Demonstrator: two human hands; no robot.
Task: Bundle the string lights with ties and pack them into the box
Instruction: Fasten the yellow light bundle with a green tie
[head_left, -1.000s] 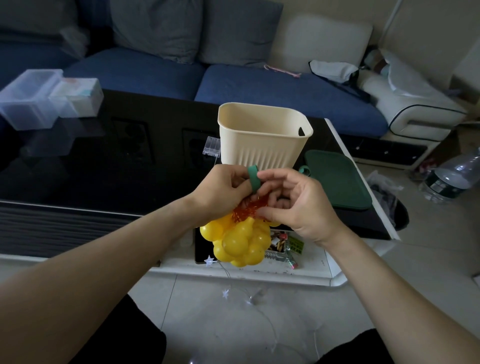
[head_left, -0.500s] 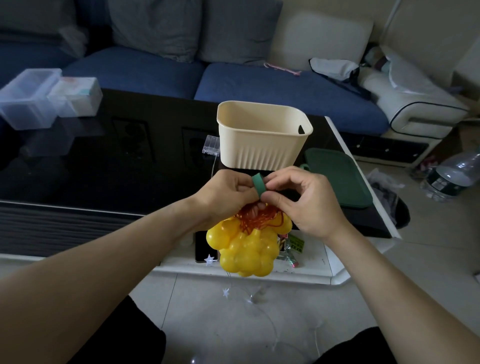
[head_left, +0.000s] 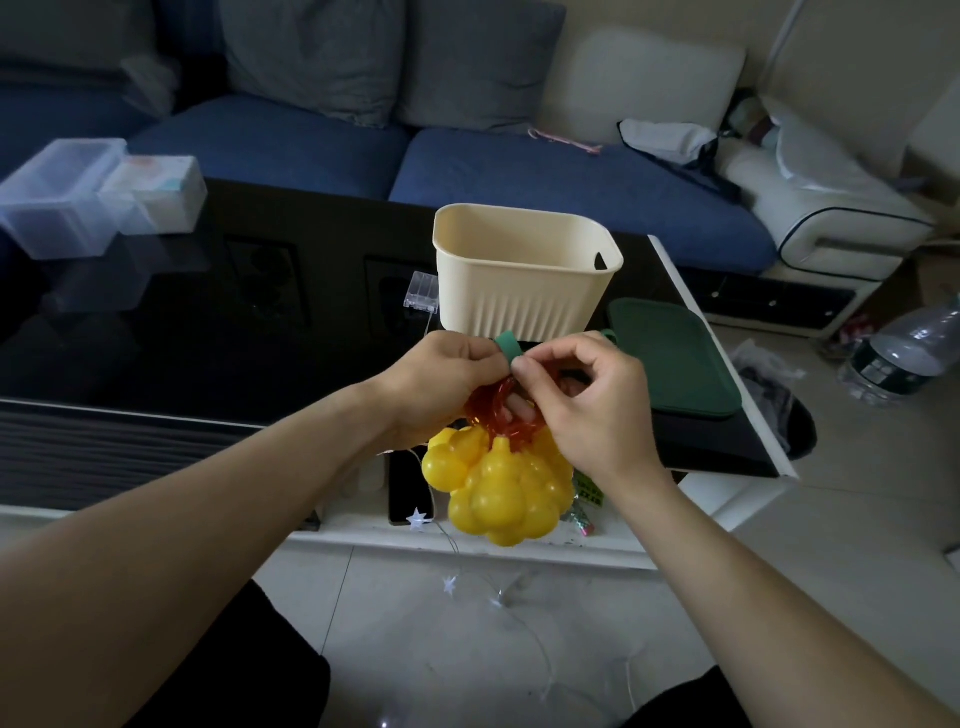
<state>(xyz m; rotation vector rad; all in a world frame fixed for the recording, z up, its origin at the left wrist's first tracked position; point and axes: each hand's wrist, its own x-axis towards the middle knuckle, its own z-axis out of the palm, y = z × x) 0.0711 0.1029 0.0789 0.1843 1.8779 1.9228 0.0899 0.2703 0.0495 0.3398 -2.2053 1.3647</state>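
Both hands, left hand and right hand, now pinch the green strap tie higher above the coiled orange wire of the hanging yellow plastic bulb string lights at frame centre, so bundling continues.

Black glass table: cream box at centre, green lid at its 3 o'clock, small clear case at 9, clear tubs far at 10.
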